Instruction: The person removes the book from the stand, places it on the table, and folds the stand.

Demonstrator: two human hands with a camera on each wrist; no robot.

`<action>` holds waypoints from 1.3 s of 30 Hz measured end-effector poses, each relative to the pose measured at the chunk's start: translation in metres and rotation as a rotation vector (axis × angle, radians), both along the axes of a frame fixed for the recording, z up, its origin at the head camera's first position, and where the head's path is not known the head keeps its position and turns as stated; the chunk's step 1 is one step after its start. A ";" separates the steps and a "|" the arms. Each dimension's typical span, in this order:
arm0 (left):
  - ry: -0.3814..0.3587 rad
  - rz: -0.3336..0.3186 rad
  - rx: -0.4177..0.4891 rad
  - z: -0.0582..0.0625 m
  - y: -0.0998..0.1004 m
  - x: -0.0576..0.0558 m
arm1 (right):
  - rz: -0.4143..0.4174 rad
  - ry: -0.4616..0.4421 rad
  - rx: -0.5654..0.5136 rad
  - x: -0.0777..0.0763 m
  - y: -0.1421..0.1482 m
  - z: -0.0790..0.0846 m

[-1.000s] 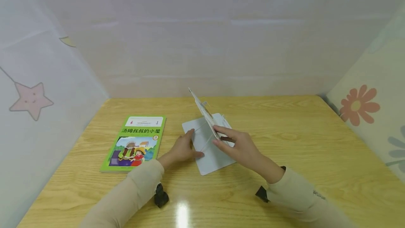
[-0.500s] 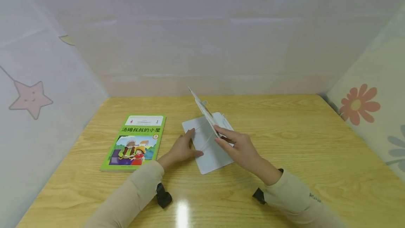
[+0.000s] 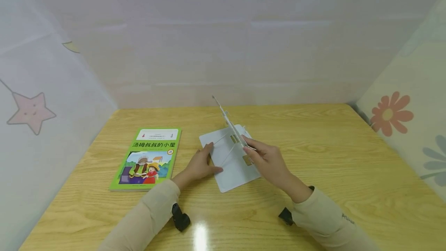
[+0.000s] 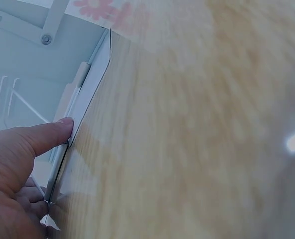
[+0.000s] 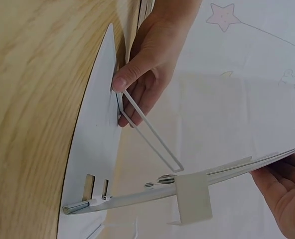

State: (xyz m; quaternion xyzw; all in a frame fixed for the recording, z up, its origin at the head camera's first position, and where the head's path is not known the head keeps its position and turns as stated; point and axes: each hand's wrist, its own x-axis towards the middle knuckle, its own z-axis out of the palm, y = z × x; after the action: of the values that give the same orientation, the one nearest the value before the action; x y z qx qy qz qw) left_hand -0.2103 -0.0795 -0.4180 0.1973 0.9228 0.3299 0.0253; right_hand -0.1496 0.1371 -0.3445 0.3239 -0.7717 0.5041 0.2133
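Note:
A white folding book stand stands on the table. Its flat base plate [image 3: 231,175] lies down, and its back panel [image 3: 228,121] is raised at a slant, seen nearly edge-on. My left hand [image 3: 199,164] pinches the left edge of the base, where a wire support [image 5: 150,124] ends under the thumb. The fingers and thumb of my right hand [image 3: 270,164] hold the raised panel by its near edge. In the right wrist view, a bent page clip [image 5: 195,199] sticks out from the panel, and two slots show in the base by the hinge.
A green picture-covered book [image 3: 150,165] lies flat to the left of the stand. The wooden table [image 3: 331,158] extends to the right and meets a pale cloth wall [image 3: 244,61] at the back. Black wrist-worn pieces [image 3: 180,218] hang under both sleeves.
The right hand has swung the panel's top edge slightly to the right, and the base slots have come into sight beneath it. The left hand has stayed at the base edge.

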 end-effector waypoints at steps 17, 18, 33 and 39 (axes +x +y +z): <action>-0.012 -0.017 -0.001 0.000 -0.002 0.000 | -0.081 -0.019 -0.105 -0.001 0.008 -0.001; -0.010 -0.020 0.000 0.000 -0.002 0.000 | -0.095 -0.027 -0.108 -0.001 0.009 -0.001; -0.014 -0.024 -0.009 -0.001 0.000 -0.001 | -0.196 -0.114 -0.222 -0.006 0.027 -0.001; -0.018 -0.017 -0.011 -0.003 0.000 -0.002 | -0.151 -0.139 -0.294 -0.008 0.032 -0.001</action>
State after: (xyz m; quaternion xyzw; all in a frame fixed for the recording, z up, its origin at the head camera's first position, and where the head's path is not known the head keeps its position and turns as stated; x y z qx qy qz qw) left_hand -0.2123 -0.0798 -0.4210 0.2020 0.9226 0.3264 0.0378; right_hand -0.1580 0.1690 -0.3450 0.1947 -0.7246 0.6153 0.2416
